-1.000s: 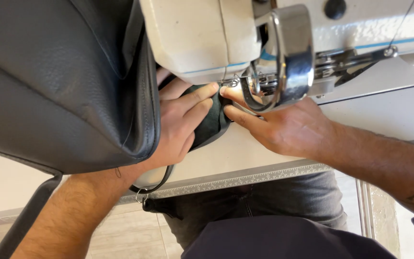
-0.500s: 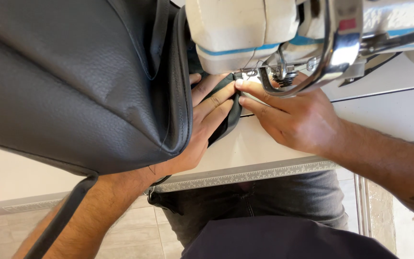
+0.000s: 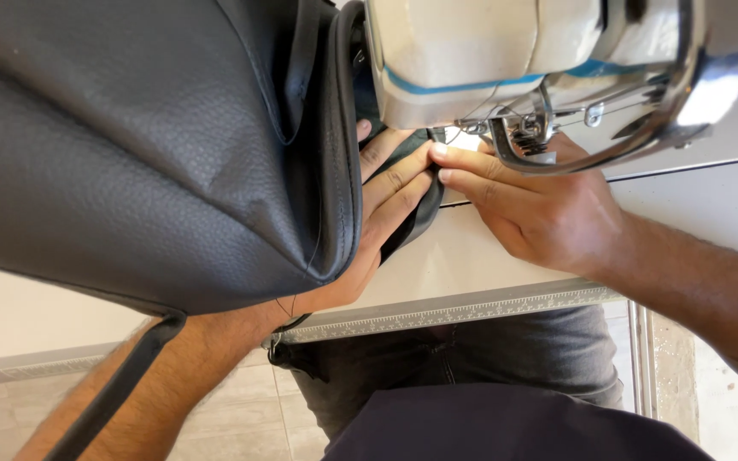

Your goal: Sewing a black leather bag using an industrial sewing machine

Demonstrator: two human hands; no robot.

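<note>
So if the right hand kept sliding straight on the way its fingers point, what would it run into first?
The right hand points left, its fingertips already about meeting the left hand on the dark fold of the bag beneath the sewing machine head. It would likely meet those left fingers first, though depth is unclear.

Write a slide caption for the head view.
Both hands, left hand and right hand, press dark bag fabric under sewing machine.
</note>
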